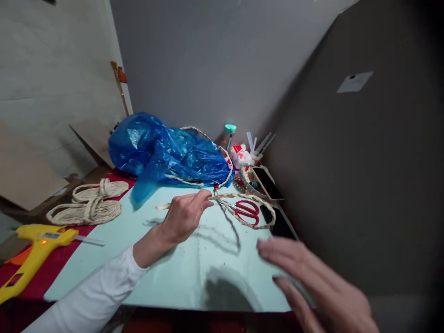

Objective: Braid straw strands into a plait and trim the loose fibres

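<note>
My left hand is closed around a pale braided cord, above the light sheet on the table. A short end sticks out to the left of the fist. On the right the cord curves into a wide loop that passes over and around red-handled scissors. My right hand hangs near the front right, its fingers stretched out and the thumb apart. It touches nothing and is slightly blurred. Two small woven rope slippers lie to the left.
A yellow glue gun with a lit orange light lies at the left edge. Behind the sheet a crumpled blue plastic bag sprawls. At the right are a basket, a phone, a dark flat object and glue sticks.
</note>
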`<state>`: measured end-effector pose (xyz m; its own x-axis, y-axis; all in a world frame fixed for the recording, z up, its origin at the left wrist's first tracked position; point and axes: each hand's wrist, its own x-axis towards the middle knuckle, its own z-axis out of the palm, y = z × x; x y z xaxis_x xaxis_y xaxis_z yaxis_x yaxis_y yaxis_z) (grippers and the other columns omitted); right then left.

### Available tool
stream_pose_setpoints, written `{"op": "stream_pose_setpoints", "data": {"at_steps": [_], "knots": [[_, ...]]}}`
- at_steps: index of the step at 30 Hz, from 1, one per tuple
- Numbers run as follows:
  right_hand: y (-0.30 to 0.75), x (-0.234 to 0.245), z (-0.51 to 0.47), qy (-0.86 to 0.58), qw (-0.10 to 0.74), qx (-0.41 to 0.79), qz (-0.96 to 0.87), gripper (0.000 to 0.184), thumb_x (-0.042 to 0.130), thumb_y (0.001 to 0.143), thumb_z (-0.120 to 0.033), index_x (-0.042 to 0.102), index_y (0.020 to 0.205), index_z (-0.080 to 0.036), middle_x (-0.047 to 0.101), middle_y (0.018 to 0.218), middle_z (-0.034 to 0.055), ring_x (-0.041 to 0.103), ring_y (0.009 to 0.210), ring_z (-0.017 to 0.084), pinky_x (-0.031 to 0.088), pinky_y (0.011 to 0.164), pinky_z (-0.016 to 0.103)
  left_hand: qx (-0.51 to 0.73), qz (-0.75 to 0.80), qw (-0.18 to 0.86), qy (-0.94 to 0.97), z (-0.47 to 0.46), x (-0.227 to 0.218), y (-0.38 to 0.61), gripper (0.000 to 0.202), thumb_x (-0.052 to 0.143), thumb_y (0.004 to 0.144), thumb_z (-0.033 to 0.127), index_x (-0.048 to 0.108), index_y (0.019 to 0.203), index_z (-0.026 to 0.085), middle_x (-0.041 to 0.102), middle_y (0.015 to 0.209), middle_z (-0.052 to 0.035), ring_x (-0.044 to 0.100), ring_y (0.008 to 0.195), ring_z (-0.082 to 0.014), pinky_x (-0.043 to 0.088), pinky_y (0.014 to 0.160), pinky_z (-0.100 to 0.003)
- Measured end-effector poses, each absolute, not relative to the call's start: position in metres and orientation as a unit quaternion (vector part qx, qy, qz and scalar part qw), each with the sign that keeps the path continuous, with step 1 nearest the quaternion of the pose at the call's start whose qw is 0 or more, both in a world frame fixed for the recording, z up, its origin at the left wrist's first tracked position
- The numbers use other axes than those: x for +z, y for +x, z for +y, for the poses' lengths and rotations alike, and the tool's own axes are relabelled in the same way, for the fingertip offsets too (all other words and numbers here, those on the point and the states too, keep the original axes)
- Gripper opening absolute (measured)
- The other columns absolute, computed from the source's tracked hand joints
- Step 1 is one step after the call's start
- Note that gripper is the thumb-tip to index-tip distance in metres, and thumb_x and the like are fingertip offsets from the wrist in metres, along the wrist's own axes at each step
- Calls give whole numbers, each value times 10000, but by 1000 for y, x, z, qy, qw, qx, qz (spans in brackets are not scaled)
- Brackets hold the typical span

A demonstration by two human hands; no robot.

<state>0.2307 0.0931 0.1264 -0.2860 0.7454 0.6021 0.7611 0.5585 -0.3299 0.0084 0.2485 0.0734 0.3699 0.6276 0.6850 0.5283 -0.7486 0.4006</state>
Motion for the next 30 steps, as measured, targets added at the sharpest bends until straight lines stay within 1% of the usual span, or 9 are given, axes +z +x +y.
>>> {"op": "stream_pose_setpoints", "data": {"at_steps": [3,5,9,11,14,17,22,26,30], "knots": [[220,160,131,-453,368,-95,-807,329,584,939,-169,606,1266,-208,669,1279,118,613,1195,245,494,1009,379,436,300,0,849,246,74,7,184,434,1000,256,596,954,182,659,642,-4,612,550,-161,403,560,-240],[210,168,156,-456,344,-51,-819,273,549,976,-252,622,1230,-183,681,1247,137,632,1150,266,511,951,398,437,276,-33,856,245,76,5,176,435,1011,279,575,992,175,659,649,-5,613,547,-162,414,555,-242],[190,159,190,-466,233,242,-819,341,432,1027,-371,670,863,-191,711,736,39,673,596,155,492,575,254,442,242,-84,860,247,80,1,193,424,1026,311,547,1056,165,679,693,-20,625,574,-168,450,571,-258],[184,147,198,-448,241,388,-769,364,410,1030,-400,634,838,-186,687,715,14,633,502,109,427,479,205,446,234,-107,857,249,83,-2,176,451,1019,308,552,1056,169,676,682,-18,617,584,-176,456,572,-273],[179,129,204,-410,306,538,-670,315,458,1004,-439,605,902,-180,674,741,4,589,464,80,352,408,173,463,234,-138,844,249,87,-8,172,575,964,271,566,1111,181,750,885,-80,673,844,-232,515,771,-357],[171,116,206,-395,394,593,-580,302,524,971,-458,592,925,-167,666,731,-1,547,437,59,332,398,160,513,262,-146,804,243,90,-13,343,738,845,209,599,1159,203,719,1196,-128,585,1170,-299,431,1014,-474],[150,104,202,-396,488,583,-515,300,548,962,-468,579,1002,-172,667,729,-3,546,450,63,360,421,165,654,365,77,658,234,90,-13,139,714,825,127,691,914,232,719,893,-17,606,905,-204,452,886,-346],[135,93,199,-400,511,558,-518,313,529,971,-493,548,1001,-182,662,727,-4,586,517,85,410,487,192,590,402,271,646,234,97,-6,163,556,950,218,702,885,183,714,827,-27,649,774,-172,504,730,-285],[127,81,202,-416,506,538,-531,300,504,984,-493,523,976,-193,692,771,9,630,560,108,450,551,230,537,398,441,598,238,99,1,174,587,927,290,696,871,166,735,807,-27,672,712,-161,525,628,-242]]}}
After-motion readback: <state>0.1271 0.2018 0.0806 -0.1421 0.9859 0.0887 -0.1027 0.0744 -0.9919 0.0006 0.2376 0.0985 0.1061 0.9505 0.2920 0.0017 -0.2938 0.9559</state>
